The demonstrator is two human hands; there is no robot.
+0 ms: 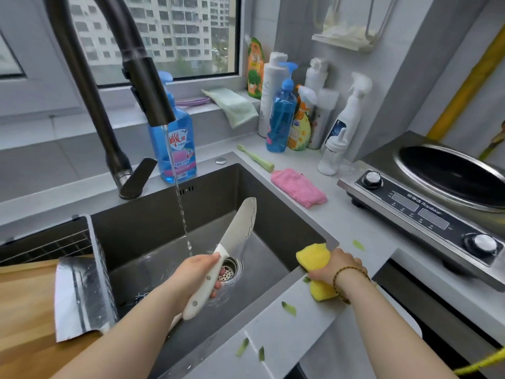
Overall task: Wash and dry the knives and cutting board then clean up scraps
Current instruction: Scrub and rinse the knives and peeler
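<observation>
Two hands are busy over a dark, square-cornered steel sink (276, 212). The left hand (199, 272) is wrapped round the white, riveted handle of a knife (237, 232). Its broad, pale blade points up and away over the basin, just beside the thin stream of water (180, 203) falling from the dark arched faucet (109, 86).

The right hand (337, 266) squeezes a yellow sponge (314, 257) at the sink's right rim, fingers curled tight round its middle so that it bulges at both ends.

Inside the basin there is a wet sheen on the floor and a round perforated metal strainer (232, 270) in the drain — partly hidden by the knife handle.

On the left a wooden cutting board (24, 310) carries a wide rectangular steel cleaver (79, 296), lying flat against the sink's edge. Green scraps (288, 308) dot the pale counter near the right forearm.

Behind the sink stands a clear bottle (177, 151) holding blue liquid. A fuzzy pink cloth (299, 187) lies folded on the counter to the right.
</observation>
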